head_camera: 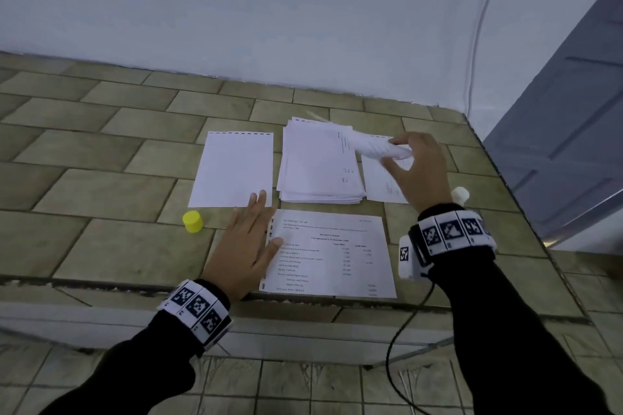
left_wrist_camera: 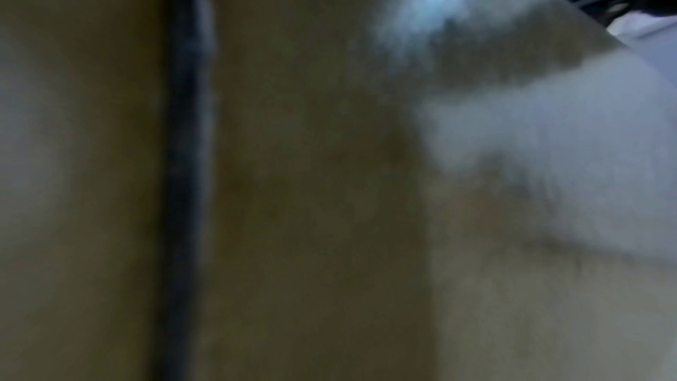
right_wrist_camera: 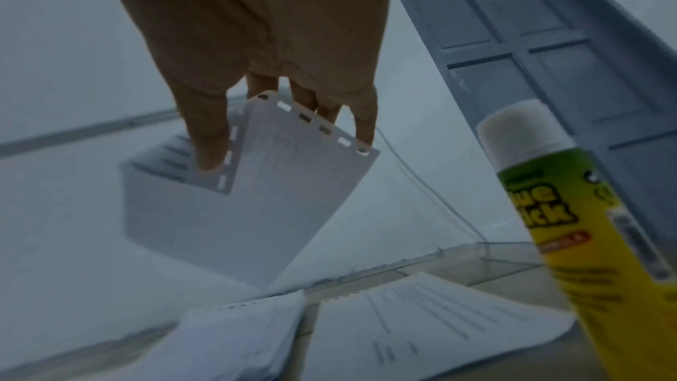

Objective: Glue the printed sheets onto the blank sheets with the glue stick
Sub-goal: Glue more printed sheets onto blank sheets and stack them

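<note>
- While my left hand point(head_camera: 247, 248) lies flat at the near edge of the tiled counter point(head_camera: 101, 158), its fingers are straight and spread, thumb tip resting on the punched left margin of the printed sheet point(head_camera: 332, 254) closest to me.
- That printed sheet sits face up, text readable, its near edge at the counter's lip, just right of my left hand.
- My left fingertips reach up to the lower right corner of the blank sheet point(head_camera: 234, 170), which lies flat just beyond the hand.
- Left of that hand, near but apart from it, stands the yellow cap point(head_camera: 193, 221).
- My left wrist view is dark and smeared; nothing to read there.
- Off to the right, the glue stick point(right_wrist_camera: 571, 213) stands upright and uncapped, white tip up, just beside my right wrist and not touched by either hand.
- Farther back, my right hand point(head_camera: 419, 170) is raised above the paper, thumb and fingers pinching a lifted sheet point(right_wrist_camera: 263, 193) by its punched edge; the sheet curls and hangs from the grip.
- Under that hand lies another printed page point(head_camera: 384, 184), and just left of it the stack of sheets point(head_camera: 317, 167).
- Beyond all that, the pale wall point(head_camera: 269, 10), with a grey door point(right_wrist_camera: 512, 39) on the right.
</note>
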Motion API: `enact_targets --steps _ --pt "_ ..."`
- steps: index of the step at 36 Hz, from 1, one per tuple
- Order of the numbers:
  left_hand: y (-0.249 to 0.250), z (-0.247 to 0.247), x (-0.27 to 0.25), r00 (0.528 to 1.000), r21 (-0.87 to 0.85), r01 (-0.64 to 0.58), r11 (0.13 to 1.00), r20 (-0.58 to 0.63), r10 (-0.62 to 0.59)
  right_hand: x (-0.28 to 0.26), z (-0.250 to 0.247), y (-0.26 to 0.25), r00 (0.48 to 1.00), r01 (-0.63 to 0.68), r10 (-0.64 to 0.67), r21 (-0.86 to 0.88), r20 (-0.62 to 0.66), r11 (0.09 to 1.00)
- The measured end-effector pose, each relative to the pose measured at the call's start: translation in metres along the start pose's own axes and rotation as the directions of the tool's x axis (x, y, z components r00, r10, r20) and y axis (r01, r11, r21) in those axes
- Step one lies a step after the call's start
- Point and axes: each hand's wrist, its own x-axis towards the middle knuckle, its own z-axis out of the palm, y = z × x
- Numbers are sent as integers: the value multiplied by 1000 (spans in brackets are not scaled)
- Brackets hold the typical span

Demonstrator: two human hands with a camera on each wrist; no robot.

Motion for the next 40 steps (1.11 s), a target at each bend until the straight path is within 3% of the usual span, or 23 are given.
enact_targets --steps 3,6,9,11,14,17,22,27,31,35,37,40 --pt "7 -7 -1 988 -227 29 973 -142 -63 -23 -5 -11 991 48 -65 138 120 989" --pt "10 -16 -1 944 -508 109 855 -217 -250 -49 -10 -19 972 6 -67 263 227 965" --pt "21 -30 10 900 -749 156 644 -161 -405 -68 -16 -21 933 -63 -51 301 356 951" --pt "27 -37 20 872 -842 226 490 -49 -488 -78 -17 -20 900 -85 -50 286 434 954" --pt "29 -40 26 845 -861 344 375 110 -523 -90 -16 -17 906 -81 -65 320 419 944" --pt "24 -39 25 854 -817 427 388 223 -470 -95 -14 -14 890 -147 13 260 455 954" --pt "27 -38 19 894 -771 418 481 255 -368 -103 -14 -4 883 -267 116 283 454 921" --pt "31 -38 13 917 -780 374 501 229 -327 -111 -13 12 857 -465 278 419 433 780" --pt "36 -38 11 918 -778 364 512 207 -338 -111 -16 5 761 -637 375 499 530 587" --pt "36 -40 9 917 -757 365 542 193 -349 -107 -18 0 717 -694 428 509 549 510" --pt "37 -40 8 915 -760 366 537 190 -356 -105 -19 0 715 -695 427 499 553 518" --pt "39 -40 6 909 -756 364 544 162 -384 -103 -19 5 758 -614 361 406 544 677"
